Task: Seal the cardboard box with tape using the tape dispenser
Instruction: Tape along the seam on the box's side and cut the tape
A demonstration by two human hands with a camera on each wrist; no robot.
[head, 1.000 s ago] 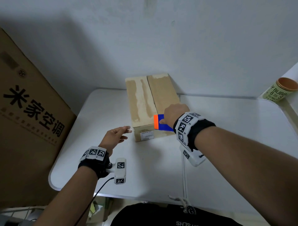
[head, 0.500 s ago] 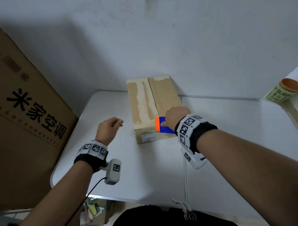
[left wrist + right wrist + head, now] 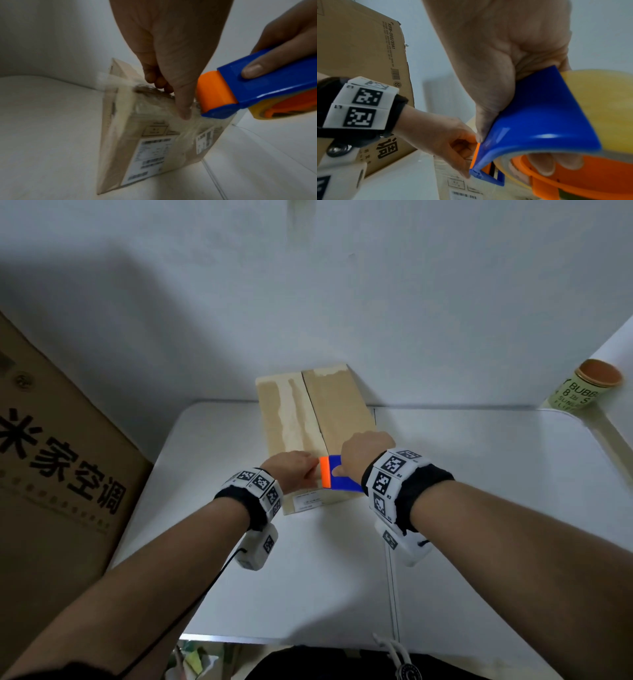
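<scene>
A small cardboard box [image 3: 308, 412] lies lengthwise on the white table [image 3: 479, 508], its two top flaps meeting in a centre seam. My right hand [image 3: 363, 450] grips the blue and orange tape dispenser [image 3: 337, 479] at the box's near end, with fingers through the roll's core and the thumb on the blue shell [image 3: 257, 83]. The yellowish tape roll [image 3: 599, 101] sits in it. My left hand [image 3: 294, 470] is beside the orange nose. Its thumb [image 3: 184, 115] holds clear tape against the box's near top edge, and its fingers are curled on the box top.
A large printed brown carton [image 3: 61, 474] stands against the table's left side. A paper cup [image 3: 582, 392] sits on a ledge at the far right. The wall is right behind the box. White labels cover the box's near face [image 3: 154, 155].
My left hand moved from the table, left of the box, up to the box's near edge beside the dispenser. The right hand and dispenser stayed in place.
</scene>
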